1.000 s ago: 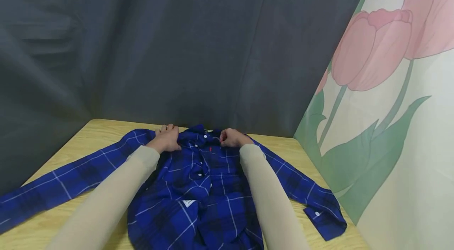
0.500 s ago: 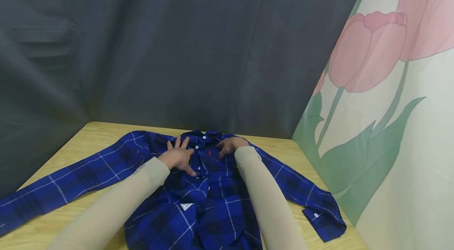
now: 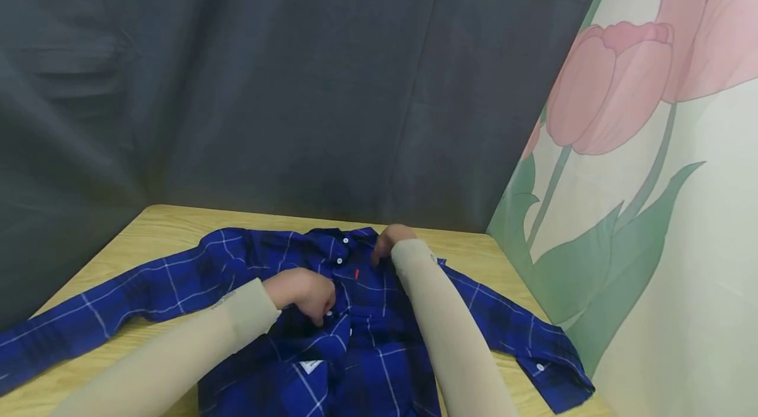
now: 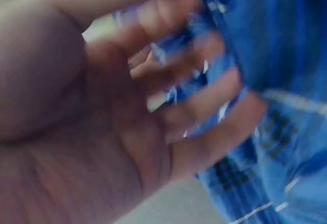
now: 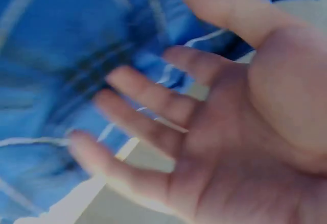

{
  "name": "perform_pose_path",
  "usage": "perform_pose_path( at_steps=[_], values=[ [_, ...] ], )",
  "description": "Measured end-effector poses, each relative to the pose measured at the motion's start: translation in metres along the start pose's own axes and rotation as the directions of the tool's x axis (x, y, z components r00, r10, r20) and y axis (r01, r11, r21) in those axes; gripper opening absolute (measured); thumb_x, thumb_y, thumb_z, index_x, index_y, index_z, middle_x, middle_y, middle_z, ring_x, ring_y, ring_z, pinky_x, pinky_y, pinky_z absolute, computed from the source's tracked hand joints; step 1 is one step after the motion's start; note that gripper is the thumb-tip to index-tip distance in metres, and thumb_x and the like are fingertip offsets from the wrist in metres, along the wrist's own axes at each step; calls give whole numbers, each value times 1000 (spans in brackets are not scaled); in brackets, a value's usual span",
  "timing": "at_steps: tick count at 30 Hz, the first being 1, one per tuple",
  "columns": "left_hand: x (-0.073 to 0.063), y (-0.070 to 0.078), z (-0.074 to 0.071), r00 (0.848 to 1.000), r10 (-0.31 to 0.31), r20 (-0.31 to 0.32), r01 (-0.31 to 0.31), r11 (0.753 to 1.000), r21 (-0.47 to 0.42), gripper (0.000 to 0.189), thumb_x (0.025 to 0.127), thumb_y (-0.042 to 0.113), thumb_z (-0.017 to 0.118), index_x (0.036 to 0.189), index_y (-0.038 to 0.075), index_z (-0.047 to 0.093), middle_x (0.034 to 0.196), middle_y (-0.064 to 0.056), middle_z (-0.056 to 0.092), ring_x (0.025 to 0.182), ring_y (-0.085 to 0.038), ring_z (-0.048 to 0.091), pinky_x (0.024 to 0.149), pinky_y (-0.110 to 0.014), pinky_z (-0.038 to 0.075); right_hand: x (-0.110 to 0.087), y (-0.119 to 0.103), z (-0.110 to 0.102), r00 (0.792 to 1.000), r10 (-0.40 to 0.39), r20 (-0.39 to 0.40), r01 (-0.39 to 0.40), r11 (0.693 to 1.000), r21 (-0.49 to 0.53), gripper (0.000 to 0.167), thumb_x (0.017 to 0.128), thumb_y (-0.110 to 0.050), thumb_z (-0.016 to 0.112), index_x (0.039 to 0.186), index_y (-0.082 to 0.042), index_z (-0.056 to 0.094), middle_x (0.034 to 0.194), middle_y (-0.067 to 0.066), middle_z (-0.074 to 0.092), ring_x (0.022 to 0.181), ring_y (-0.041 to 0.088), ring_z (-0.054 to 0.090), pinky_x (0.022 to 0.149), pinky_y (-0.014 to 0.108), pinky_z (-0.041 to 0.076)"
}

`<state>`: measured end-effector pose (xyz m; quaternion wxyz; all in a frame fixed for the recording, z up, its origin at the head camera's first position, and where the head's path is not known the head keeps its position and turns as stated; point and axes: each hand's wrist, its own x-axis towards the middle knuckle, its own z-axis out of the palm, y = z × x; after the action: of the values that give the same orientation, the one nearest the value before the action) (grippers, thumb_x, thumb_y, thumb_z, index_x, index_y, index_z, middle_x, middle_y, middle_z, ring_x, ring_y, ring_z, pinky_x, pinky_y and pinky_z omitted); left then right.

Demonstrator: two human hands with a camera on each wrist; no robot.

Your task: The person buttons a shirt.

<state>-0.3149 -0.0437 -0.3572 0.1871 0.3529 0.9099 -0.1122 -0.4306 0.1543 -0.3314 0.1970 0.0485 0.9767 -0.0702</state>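
A blue plaid button-up shirt [image 3: 379,325] lies front up on the table, its collar at the far side and both sleeves spread. At the middle of its chest my left hand [image 3: 304,292] pinches the button edge with bent fingers. The left wrist view shows its fingers [image 4: 209,101] at the hanging blue cloth. My right hand [image 3: 392,239] is over the shoulder beside the collar, fingers pointing down. In the right wrist view that hand's fingers [image 5: 148,96] are spread and loosely bent, with the plaid cloth behind them. A small red tag [image 3: 356,274] shows on the chest.
The wooden table [image 3: 177,216] ends at a dark curtain [image 3: 296,75] behind. A wall panel with painted tulips [image 3: 616,206] runs along the right side. The shirt's right cuff [image 3: 553,377] lies near the table's right edge.
My left hand has moved from the shoulder by the collar down to the button edge, opening wide on the way, then curling. My right hand has loosened its pinch beside the collar.
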Motion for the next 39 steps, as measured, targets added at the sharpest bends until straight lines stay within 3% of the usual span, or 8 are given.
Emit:
perform_pose_path(
  at_steps=[4,7,11,14,24,27,33,39],
  values=[
    [-2,-21,-17,993,66,94,-29,937,-348,22,100,32,76,85,15,75,83,9,68,80,-7,61,74,-28,52,7,-6,-5,999,-4,41,3,999,41,45,83,-39,94,115,-9,82,141,10,73,123,25,65,116,42,55],
    [10,-43,-27,1000,12,-3,-12,887,-461,21,104,29,71,92,13,75,93,1,77,88,-16,74,74,-31,58,14,-14,-9,989,-108,100,99,991,91,43,98,-43,79,112,-3,82,123,13,80,106,23,72,105,39,60],
    [41,-63,-27,940,-177,-291,13,872,-489,19,105,20,68,116,4,69,87,-6,74,74,-19,73,64,-27,50,26,-28,-5,984,-175,16,168,963,210,43,107,-39,65,120,1,75,96,13,79,79,21,77,79,33,65],
    [64,-68,-22,885,-292,-362,56,839,-541,42,107,17,65,146,2,56,82,-4,71,64,-16,67,60,-27,46,34,-37,4,979,-183,-95,204,925,319,33,107,-22,65,131,0,70,87,10,77,68,18,76,70,31,64],
    [88,-81,-5,872,-379,-310,128,788,-603,34,108,10,61,141,2,66,75,-6,74,59,-16,72,63,-28,57,42,-41,21,980,-197,-33,190,871,454,20,105,-15,65,105,0,77,95,21,83,71,22,80,68,29,65],
    [88,-94,-3,848,-431,-309,118,721,-683,42,112,14,56,150,-4,56,78,-7,76,61,-17,75,70,-31,59,71,-36,21,986,-110,-125,154,888,432,20,98,-23,79,102,-3,80,96,16,83,75,24,80,67,33,66],
    [94,-126,3,719,-589,-369,66,587,-807,45,114,23,53,145,-9,50,82,-9,75,65,-20,75,73,-37,58,166,-27,29,946,57,-319,126,843,523,51,87,-16,87,132,-1,68,121,19,75,95,33,76,73,43,65],
    [80,-118,3,583,-748,-318,-152,284,-947,36,98,29,83,102,5,56,90,-18,79,90,-33,84,71,-30,57,114,-48,32,886,222,-408,198,615,763,106,88,-22,91,167,-3,23,160,28,53,145,47,57,118,59,50]
  ],
)
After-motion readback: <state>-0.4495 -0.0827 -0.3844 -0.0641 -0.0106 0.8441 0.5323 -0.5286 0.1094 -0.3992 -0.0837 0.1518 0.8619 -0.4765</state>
